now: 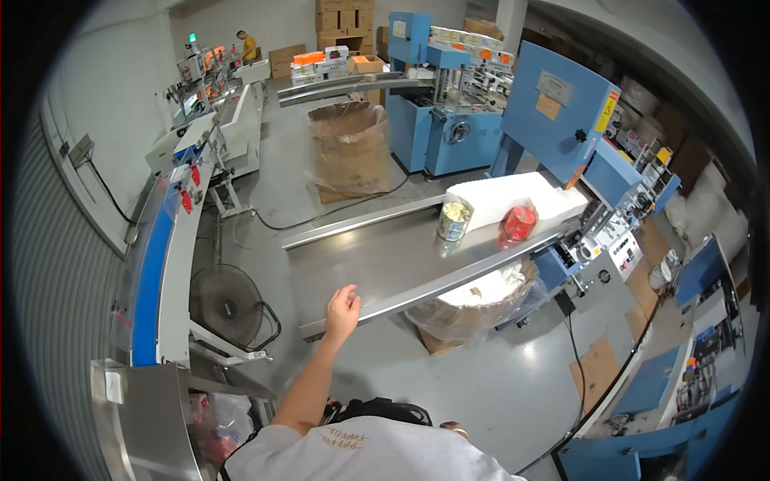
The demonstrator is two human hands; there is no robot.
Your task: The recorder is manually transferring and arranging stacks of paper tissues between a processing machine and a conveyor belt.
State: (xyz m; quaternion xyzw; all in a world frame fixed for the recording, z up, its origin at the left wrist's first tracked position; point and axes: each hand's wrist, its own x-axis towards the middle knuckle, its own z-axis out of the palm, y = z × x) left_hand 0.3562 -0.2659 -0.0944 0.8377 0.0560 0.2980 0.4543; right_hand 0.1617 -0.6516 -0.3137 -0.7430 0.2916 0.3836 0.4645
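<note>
My left hand (343,309) reaches over the near left end of a long metal chute (361,264) with raised side rails. Its fingers are loosely bent and hold nothing. It is close to the near rail; whether it touches the metal I cannot tell. Farther along the chute, to the right, stand a can with a green and yellow pattern (454,220) and a red can (520,223), apart from each other. Behind them is a white block-like piece (497,196) along the far rail. My right hand does not show.
A blue machine (553,104) stands at the chute's right end. Below it is a lined carton (481,301); another lined carton (345,152) stands beyond. At left are a blue-belted conveyor (156,280) and a floor fan (228,305). Cables cross the floor. A person (248,46) works far back.
</note>
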